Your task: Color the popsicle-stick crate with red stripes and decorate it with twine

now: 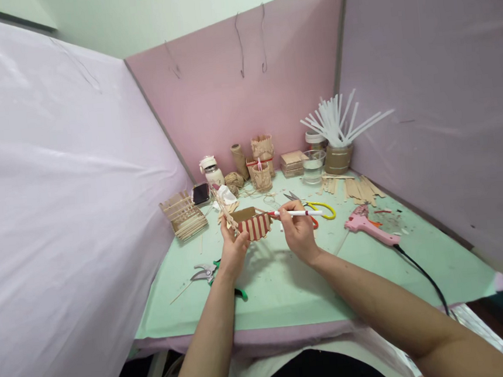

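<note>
R grip (pixel 298 232) closed on marker (pixel 310 212), L grip (pixel 234 247) on striped craft (pixel 257 227); green tbl (pixel 174 312), pink partition (pixel 212 92).

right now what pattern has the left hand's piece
Piece: red and tan stripes, head view.

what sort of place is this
Probably a small craft workstation: a pink glue gun, green-handled pruning shears and loose wooden sticks lie on a cloth-covered table between cloth-draped partitions.

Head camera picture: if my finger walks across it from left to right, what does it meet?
Wooden-stick piece → left hand → striped panel → right hand, holding a white marker → pink glue gun → black cord.
</note>
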Demonstrator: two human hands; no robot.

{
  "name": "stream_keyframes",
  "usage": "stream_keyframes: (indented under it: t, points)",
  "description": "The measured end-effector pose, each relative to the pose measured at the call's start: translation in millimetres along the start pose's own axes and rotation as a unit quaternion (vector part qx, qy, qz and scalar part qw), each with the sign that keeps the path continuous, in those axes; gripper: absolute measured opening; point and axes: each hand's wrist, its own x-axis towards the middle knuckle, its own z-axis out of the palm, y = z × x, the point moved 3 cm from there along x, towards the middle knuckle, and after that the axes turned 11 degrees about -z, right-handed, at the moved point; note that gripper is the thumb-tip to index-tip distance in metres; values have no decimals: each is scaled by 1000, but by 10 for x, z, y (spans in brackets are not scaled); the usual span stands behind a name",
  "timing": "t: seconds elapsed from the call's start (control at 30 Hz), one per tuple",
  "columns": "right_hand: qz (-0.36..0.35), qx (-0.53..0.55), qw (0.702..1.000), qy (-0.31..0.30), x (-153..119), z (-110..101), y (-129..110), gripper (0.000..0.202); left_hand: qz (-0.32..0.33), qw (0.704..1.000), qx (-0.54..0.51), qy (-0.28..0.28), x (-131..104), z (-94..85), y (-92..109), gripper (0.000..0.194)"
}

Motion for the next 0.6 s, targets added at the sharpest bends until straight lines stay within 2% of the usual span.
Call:
stream_keyframes:
  t: [0.27, 0.6]
  points:
    - [-32, -20, 999, -18, 5, 11, -45, 17, 1, 1000, -13, -4, -6, 17, 23, 94]
    - [-61, -72, 994, -47, -2, 17, -66, 18, 6, 999, -42, 26, 13, -5, 20, 92]
